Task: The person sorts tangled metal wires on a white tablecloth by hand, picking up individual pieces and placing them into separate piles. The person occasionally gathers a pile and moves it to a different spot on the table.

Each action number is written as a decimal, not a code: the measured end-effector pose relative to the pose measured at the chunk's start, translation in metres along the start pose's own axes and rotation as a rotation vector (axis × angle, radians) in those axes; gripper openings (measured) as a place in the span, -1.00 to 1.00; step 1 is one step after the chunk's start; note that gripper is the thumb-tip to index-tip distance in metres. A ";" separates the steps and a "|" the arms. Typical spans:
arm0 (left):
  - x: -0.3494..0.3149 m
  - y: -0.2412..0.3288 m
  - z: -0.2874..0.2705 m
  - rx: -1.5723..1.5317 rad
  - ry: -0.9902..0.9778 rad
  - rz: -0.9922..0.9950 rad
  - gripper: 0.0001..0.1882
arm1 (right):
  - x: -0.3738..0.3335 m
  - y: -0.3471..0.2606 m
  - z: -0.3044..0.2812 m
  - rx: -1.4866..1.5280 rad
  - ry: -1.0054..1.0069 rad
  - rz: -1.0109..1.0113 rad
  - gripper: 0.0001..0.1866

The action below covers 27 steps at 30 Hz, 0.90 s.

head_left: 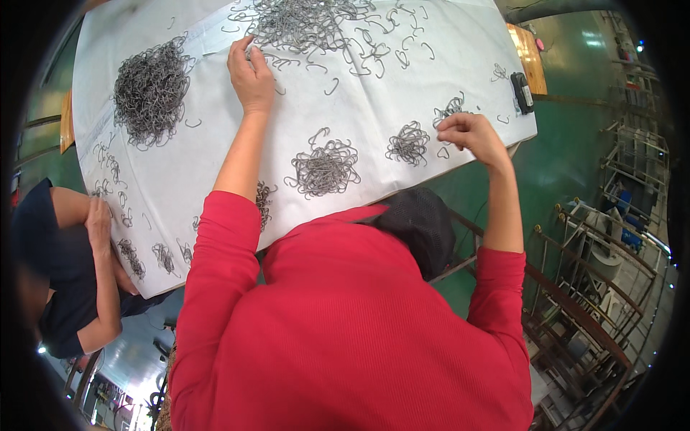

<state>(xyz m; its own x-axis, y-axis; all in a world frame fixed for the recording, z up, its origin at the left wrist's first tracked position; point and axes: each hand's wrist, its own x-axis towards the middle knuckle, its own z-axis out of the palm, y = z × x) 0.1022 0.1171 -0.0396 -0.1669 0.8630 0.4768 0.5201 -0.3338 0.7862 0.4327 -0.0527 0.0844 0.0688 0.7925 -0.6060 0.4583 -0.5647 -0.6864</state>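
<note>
My left hand (253,77) reaches to the near edge of a large spread pile of bent metal wire hooks (305,25) at the far side of the white-covered table. Its fingers are apart, with nothing visible between them. My right hand (471,136) is over the right part of the near edge, fingertips pinched together; what they hold, if anything, is too small to make out. Just beyond it lies a small cluster of hooks (450,108), and a single bent wire piece (443,152) lies below the fingertips. Two small hook piles (407,144) (323,169) lie to its left.
A dense hook heap (151,92) sits at the far left. A black device (522,93) lies by the table's right edge. At left, another person's hand (98,223) rests on the table edge near small hook bunches (164,257). Metal racks (589,266) stand at right.
</note>
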 end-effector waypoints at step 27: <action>-0.004 0.006 -0.013 -0.049 -0.044 -0.129 -0.70 | 0.064 -0.018 0.044 -0.468 0.354 -0.676 -0.59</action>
<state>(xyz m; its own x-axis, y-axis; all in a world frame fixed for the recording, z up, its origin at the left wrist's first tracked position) 0.0953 0.1069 -0.0315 -0.1927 0.9154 0.3535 0.4545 -0.2360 0.8589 0.3898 -0.0017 0.0398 -0.1134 0.9902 0.0815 0.8091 0.1396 -0.5708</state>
